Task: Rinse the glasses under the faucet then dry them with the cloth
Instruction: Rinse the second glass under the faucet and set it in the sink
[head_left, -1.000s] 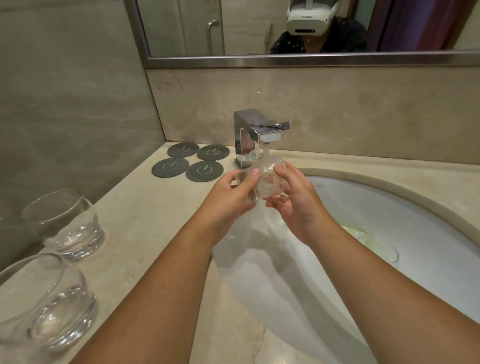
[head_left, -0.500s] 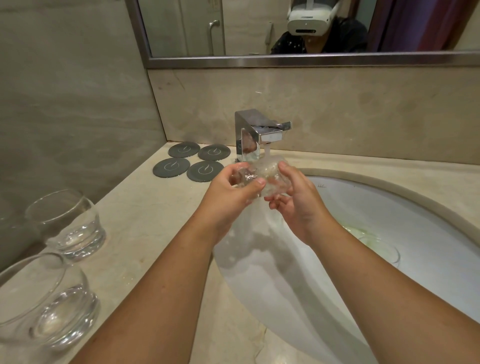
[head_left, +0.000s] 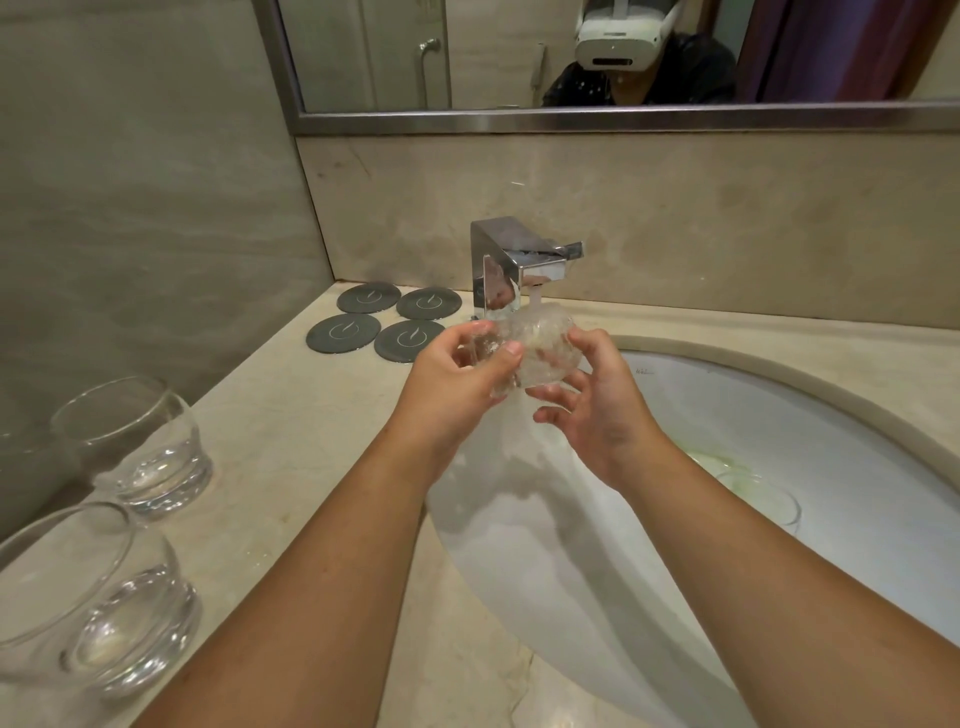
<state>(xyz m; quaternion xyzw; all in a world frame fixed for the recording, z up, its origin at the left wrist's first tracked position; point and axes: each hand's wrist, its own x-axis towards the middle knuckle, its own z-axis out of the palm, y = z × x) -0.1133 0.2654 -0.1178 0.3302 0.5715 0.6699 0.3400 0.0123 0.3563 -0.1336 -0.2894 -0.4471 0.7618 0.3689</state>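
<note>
Over the white sink (head_left: 779, 415), the left hand (head_left: 457, 379) grips the glass (head_left: 535, 348) by its base and the right hand (head_left: 597, 410) cups its side under the running faucet (head_left: 498, 270); turn it slowly with a firm grip, as wet glass probably slips.

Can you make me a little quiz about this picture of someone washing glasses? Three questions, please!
1. True or false: water from the faucet runs onto the glass held by the left hand and right hand.
2. How many dark round coasters lie on the counter? A) two B) four C) six
3. Fill in: two more glasses stand on the counter, to the ____ of the sink.

Key: 1 true; 2 B; 3 left.
</note>
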